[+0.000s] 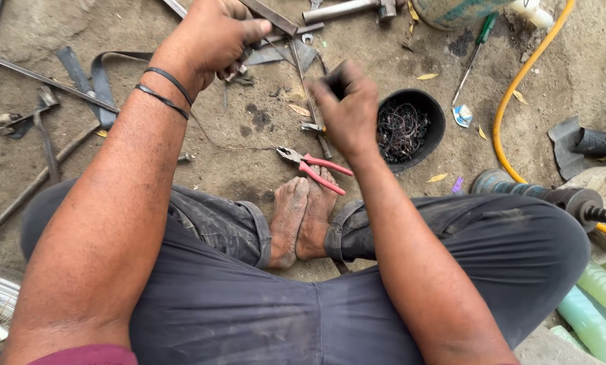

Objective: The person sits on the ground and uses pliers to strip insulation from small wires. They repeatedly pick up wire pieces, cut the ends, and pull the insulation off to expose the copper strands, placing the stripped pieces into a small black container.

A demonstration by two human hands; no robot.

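Head view: left hand clamped on flat bar, far centre; right hand pinched on thin rod below it. Judgement: steady bar, keep rod straight. Pliers near feet, bowl right.

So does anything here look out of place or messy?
Mostly general clutter: pliers lie open on the dirt by the bare feet, a screwdriver and metal strips are strewn about, and a yellow hose snakes through.
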